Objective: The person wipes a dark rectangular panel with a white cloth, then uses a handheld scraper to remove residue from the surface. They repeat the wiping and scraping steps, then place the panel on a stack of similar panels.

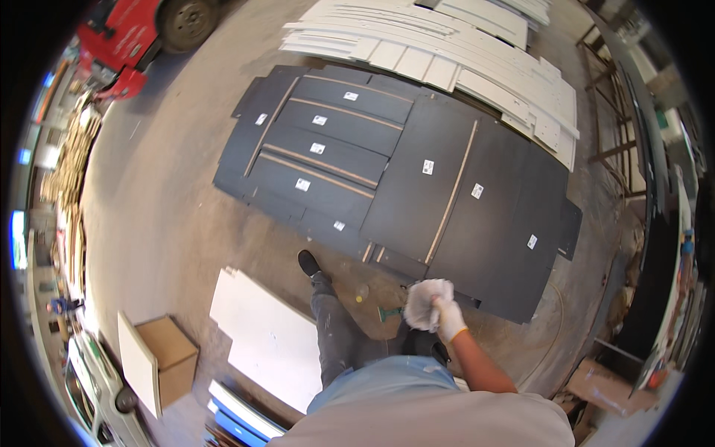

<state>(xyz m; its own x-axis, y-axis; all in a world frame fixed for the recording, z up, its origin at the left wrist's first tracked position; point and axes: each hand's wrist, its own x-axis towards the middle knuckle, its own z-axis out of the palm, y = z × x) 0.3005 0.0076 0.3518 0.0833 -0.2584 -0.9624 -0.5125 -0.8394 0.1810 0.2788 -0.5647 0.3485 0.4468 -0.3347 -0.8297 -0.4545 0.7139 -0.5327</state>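
My right hand (450, 319) wears a whitish work glove with an orange cuff and is closed on a crumpled white-grey rag (428, 302). The rag hangs in front of my body, above the near edge of the dark grey panels (417, 216). These lie flat, side by side, several with small white labels and narrow brown edges. My left hand is out of the picture. On the floor by my feet are a green tool (389, 314), its kind unclear, and a small clear item with a yellow part (361, 293).
White boards (417, 45) lie in layers beyond the dark panels. Near my left leg is a white panel (268, 335), beside an open box-like cabinet piece (160, 361). A red truck (123, 45) stands far left, a light car (100, 387) near left. Racks (614, 97) line the right.
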